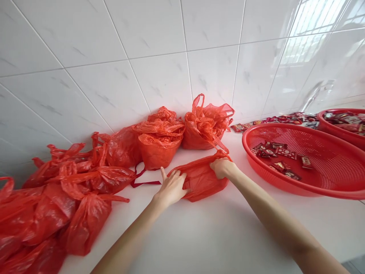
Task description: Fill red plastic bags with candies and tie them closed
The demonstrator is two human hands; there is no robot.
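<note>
A thin red plastic bag [203, 179] lies spread between my two hands on the white counter. My left hand [171, 185] grips its left end, fingers curled over the plastic and one digit sticking up. At the other end, my right hand [221, 167] is closed on the bag near its upper right corner, its fingertips hidden by the plastic. Just behind stand two red bags stuffed with crumpled red plastic, the left bag [160, 150] and the right bag [201, 131].
Tied, filled red bags [54, 205] are heaped at left. A red ribbon [145, 183] lies beside my left hand. On the right, a red perforated basket [327, 171] holds wrapped sweets [285, 153]. Loose packets [291, 118] and a second filled basket [340, 129] sit behind, along the tiled wall [159, 76].
</note>
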